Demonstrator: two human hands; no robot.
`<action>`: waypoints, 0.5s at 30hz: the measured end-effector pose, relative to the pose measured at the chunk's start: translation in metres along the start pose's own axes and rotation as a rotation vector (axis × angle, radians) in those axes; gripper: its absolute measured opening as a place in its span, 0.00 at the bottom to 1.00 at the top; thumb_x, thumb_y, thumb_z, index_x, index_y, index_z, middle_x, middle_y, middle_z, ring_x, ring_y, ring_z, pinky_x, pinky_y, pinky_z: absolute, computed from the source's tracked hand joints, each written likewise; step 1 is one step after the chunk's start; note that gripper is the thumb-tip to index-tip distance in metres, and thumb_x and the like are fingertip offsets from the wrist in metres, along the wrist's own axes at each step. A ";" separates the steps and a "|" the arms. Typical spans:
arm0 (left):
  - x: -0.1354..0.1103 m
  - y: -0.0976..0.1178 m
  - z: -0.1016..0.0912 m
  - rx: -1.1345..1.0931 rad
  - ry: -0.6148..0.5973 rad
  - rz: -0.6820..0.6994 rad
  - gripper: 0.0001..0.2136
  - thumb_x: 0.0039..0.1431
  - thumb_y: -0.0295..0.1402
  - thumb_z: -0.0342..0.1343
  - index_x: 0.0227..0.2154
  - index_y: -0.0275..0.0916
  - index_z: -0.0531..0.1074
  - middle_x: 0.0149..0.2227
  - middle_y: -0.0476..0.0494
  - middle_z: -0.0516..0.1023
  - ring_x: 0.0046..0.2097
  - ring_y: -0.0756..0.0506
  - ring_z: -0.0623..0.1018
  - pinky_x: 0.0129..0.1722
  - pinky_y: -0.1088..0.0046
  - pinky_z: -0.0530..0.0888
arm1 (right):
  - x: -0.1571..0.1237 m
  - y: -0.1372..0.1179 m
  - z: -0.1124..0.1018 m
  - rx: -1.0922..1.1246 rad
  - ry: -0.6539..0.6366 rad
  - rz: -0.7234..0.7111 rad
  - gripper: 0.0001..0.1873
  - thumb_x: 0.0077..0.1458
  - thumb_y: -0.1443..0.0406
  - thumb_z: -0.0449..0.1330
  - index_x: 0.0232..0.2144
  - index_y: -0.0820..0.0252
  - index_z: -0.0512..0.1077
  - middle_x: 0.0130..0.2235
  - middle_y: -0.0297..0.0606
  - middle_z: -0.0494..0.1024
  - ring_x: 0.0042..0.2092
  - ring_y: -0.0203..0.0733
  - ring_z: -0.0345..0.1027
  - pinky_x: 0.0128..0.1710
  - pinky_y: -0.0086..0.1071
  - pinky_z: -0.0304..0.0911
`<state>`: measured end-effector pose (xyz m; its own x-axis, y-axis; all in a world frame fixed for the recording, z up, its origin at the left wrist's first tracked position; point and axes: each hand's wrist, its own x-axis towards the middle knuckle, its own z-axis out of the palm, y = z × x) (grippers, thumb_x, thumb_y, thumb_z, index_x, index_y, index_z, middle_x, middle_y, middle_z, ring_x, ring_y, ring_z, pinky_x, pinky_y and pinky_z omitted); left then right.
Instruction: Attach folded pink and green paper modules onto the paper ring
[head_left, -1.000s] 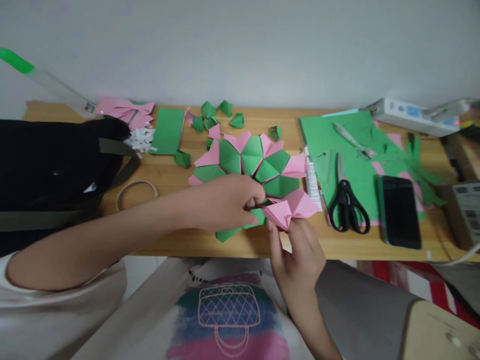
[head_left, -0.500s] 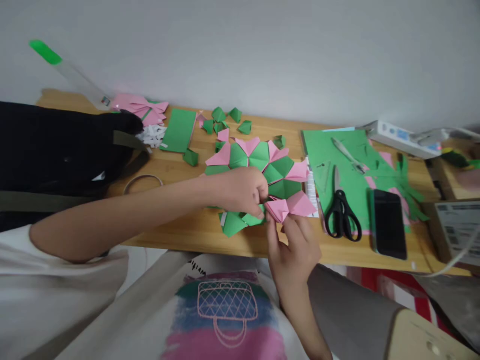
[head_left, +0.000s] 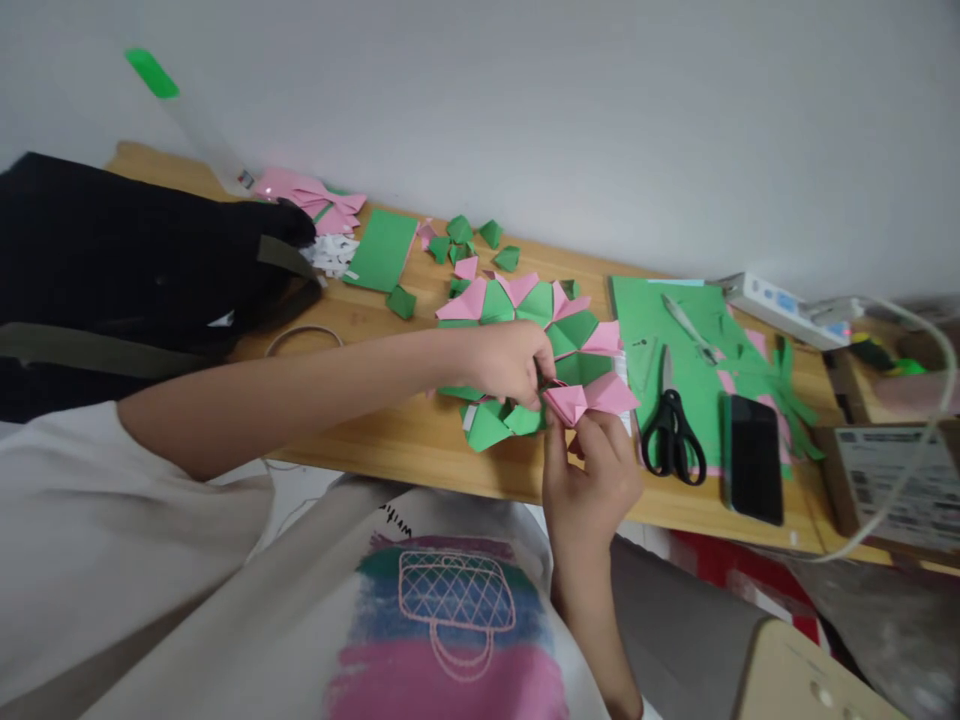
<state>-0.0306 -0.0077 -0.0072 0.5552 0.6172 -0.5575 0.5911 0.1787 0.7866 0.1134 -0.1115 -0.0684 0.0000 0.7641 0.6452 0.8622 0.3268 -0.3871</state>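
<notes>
A round folded-paper flower [head_left: 574,332] of green and pink pieces lies in front of me on the wooden table. My left hand [head_left: 511,365] reaches across it, fingers curled down and pinching at its lower right side, partly over the green inner pieces. My right hand [head_left: 594,470] comes from below and grips a pink folded paper piece [head_left: 568,402] at the flower's lower right edge between thumb and fingers. The two hands are almost touching. My left forearm hides part of the flower's left side.
Black-handled scissors [head_left: 673,436], a phone [head_left: 753,460] and green paper sheets [head_left: 637,300] lie to the right, near a power strip [head_left: 784,308]. Several small green folded pieces [head_left: 507,259] and a green paper stack [head_left: 382,249] sit behind. A black bag [head_left: 142,270] occupies the left.
The camera view has tilted and shifted, moving the left-side things rightward in the picture. Both hands stay at the same lower right part of the flower, with little change in grip.
</notes>
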 end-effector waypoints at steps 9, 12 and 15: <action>0.001 0.003 0.005 -0.071 0.062 0.063 0.14 0.43 0.18 0.60 0.35 0.35 0.76 0.19 0.56 0.72 0.22 0.52 0.70 0.25 0.77 0.68 | 0.003 0.007 0.005 0.033 0.001 -0.026 0.12 0.61 0.69 0.57 0.24 0.57 0.66 0.27 0.32 0.68 0.28 0.34 0.57 0.29 0.29 0.53; 0.000 0.005 0.008 -0.094 0.093 0.083 0.15 0.44 0.17 0.59 0.37 0.33 0.75 0.19 0.55 0.72 0.22 0.53 0.70 0.25 0.78 0.68 | 0.008 0.015 0.006 0.088 -0.023 -0.038 0.13 0.61 0.68 0.57 0.23 0.58 0.66 0.27 0.31 0.68 0.27 0.33 0.57 0.28 0.28 0.52; 0.000 0.002 0.009 -0.117 0.128 0.095 0.14 0.44 0.18 0.60 0.37 0.31 0.74 0.18 0.55 0.71 0.22 0.53 0.70 0.25 0.77 0.68 | 0.015 0.024 0.007 0.172 -0.064 -0.042 0.13 0.60 0.66 0.58 0.22 0.59 0.67 0.26 0.30 0.67 0.26 0.32 0.56 0.26 0.27 0.51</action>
<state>-0.0242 -0.0142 -0.0081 0.5217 0.7267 -0.4469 0.4634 0.1985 0.8636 0.1307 -0.0879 -0.0726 -0.0711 0.7795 0.6224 0.7615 0.4454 -0.4708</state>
